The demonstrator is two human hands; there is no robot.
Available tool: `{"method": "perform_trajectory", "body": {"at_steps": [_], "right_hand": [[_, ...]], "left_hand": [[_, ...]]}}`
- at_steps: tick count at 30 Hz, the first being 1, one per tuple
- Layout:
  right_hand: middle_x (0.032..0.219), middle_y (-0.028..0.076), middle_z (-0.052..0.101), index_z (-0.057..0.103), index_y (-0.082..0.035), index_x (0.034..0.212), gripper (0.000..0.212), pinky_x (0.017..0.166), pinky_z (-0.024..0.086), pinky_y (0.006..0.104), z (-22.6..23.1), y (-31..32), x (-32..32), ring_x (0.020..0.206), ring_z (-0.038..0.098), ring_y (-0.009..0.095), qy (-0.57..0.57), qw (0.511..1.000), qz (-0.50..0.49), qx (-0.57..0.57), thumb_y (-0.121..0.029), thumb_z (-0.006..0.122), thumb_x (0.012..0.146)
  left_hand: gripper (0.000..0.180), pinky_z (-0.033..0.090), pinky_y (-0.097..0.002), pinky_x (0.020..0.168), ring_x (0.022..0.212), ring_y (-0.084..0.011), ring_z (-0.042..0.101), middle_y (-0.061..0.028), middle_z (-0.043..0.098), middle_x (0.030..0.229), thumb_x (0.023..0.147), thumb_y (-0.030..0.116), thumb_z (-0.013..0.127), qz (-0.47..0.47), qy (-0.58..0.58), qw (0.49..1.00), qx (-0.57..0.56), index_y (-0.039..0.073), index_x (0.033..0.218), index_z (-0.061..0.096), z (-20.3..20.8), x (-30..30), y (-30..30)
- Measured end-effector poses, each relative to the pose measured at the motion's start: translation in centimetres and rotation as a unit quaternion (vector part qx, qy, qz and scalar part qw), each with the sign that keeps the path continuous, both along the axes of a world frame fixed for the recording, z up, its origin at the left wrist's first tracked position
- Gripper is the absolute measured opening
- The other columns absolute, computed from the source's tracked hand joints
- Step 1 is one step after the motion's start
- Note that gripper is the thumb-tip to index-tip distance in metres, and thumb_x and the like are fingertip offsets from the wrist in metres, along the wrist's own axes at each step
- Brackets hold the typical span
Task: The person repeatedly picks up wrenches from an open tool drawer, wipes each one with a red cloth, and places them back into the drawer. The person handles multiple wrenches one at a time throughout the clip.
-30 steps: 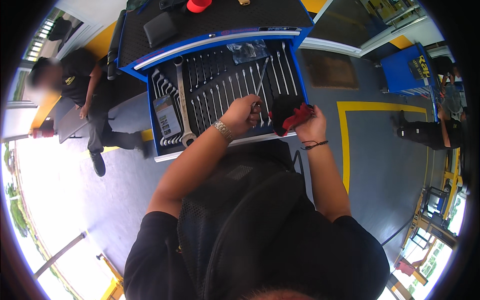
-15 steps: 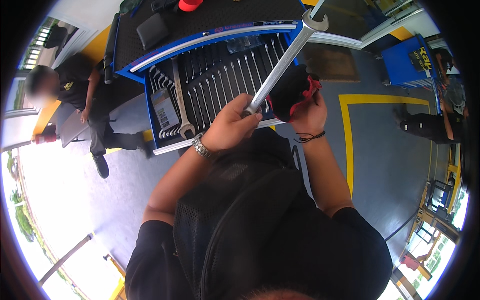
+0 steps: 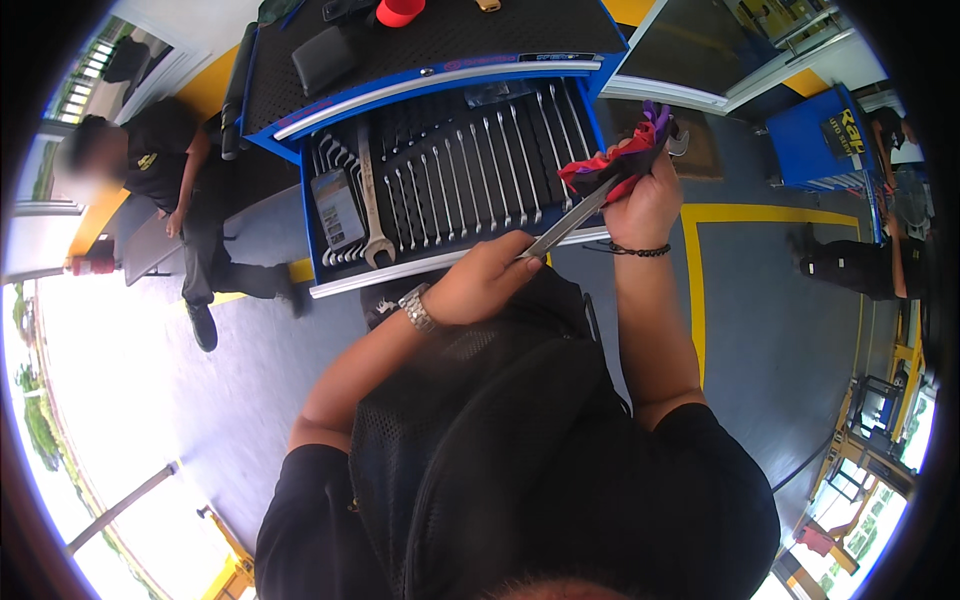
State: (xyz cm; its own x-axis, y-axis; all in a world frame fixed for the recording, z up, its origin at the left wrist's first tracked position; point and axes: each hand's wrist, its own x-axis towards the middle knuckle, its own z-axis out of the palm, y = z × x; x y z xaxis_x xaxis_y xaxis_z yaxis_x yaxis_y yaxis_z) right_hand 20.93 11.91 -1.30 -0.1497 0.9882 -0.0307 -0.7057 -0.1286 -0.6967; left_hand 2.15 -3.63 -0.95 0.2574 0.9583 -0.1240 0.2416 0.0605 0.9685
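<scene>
A long silver wrench (image 3: 570, 224) slants up and to the right in front of my body. My left hand (image 3: 487, 277), with a metal watch at its wrist, is closed round the lower end. My right hand (image 3: 643, 205) grips a red, black and purple cloth (image 3: 622, 163) wrapped round the upper shaft. The wrench's open jaw (image 3: 679, 139) pokes out beyond the cloth. Behind my hands is a pulled-out drawer (image 3: 335, 283) of a blue tool chest, with rows of combination wrenches (image 3: 462, 170) and one larger wrench (image 3: 372, 200) lying in it.
On the chest top (image 3: 450, 30) lie a dark pouch (image 3: 325, 62) and a red round object (image 3: 400, 11). A person (image 3: 165, 170) sits at the left; another person (image 3: 865, 260) is at the far right by a blue cabinet (image 3: 815, 140). Yellow lines (image 3: 770, 212) mark the grey floor.
My right hand has brought the cloth onto the wrench and up near its jaw; before, the shaft was bare. The wrench has tipped lower to the right. My view has shifted slightly.
</scene>
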Motion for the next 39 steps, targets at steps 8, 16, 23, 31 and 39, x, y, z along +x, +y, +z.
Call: {"method": "perform_trajectory", "body": {"at_steps": [8,16,23,31,39], "right_hand": [[0.128,0.008,0.062,0.055,-0.01,0.134,0.048,0.103,0.047,0.0481,3.1,-1.0,-0.6,0.12,0.058,0.028,0.032,0.999,-0.03,0.011,-0.047,0.041,0.106],[0.133,0.013,0.062,0.058,-0.008,0.134,0.049,0.106,0.046,0.05,4.7,-3.3,0.5,0.123,0.059,0.033,0.232,0.953,0.191,-0.046,-0.042,0.04,0.103],[0.121,0.008,0.063,0.055,-0.004,0.131,0.034,0.095,0.051,0.0376,6.0,-7.1,-2.6,0.108,0.064,0.019,0.08,0.929,0.339,0.123,-0.007,0.059,0.097],[0.094,0.0,0.063,0.062,-0.005,0.11,0.012,0.072,0.045,0.0237,6.5,-7.8,-4.4,0.083,0.056,0.006,-0.201,0.91,0.165,0.322,-0.013,0.059,0.102],[0.105,0.006,0.066,0.063,-0.002,0.115,0.019,0.085,0.052,0.0271,9.3,-4.0,-3.7,0.094,0.064,0.013,-0.033,0.966,-0.008,0.257,-0.016,0.056,0.103]], "left_hand": [[0.027,0.042,-0.0245,0.062,0.068,-0.0045,0.047,0.0036,0.053,0.077,0.105,0.022,0.054,0.03,-0.165,0.984,-0.059,-0.002,0.116,0.06,0.9,-2.0,-1.7],[0.033,0.034,-0.0226,0.053,0.058,-0.0043,0.042,0.0035,0.051,0.071,0.105,0.028,0.054,0.051,-0.307,0.95,-0.03,-0.002,0.116,0.06,2.0,-2.2,-2.7],[0.027,0.044,-0.0239,0.065,0.074,-0.0055,0.05,0.0004,0.058,0.083,0.105,0.022,0.054,0.046,-0.309,0.95,0.022,-0.001,0.119,0.06,4.5,-2.7,-1.6],[0.023,0.05,-0.0271,0.075,0.083,-0.0099,0.058,-0.0067,0.066,0.09,0.103,0.02,0.058,0.083,-0.154,0.979,0.102,-0.002,0.106,0.063,5.4,-1.4,-1.3],[0.028,0.046,-0.0267,0.066,0.071,-0.0115,0.054,-0.0034,0.06,0.082,0.104,0.022,0.055,0.035,-0.088,0.988,0.12,-0.002,0.115,0.062,5.4,-2.8,-2.4]]}}
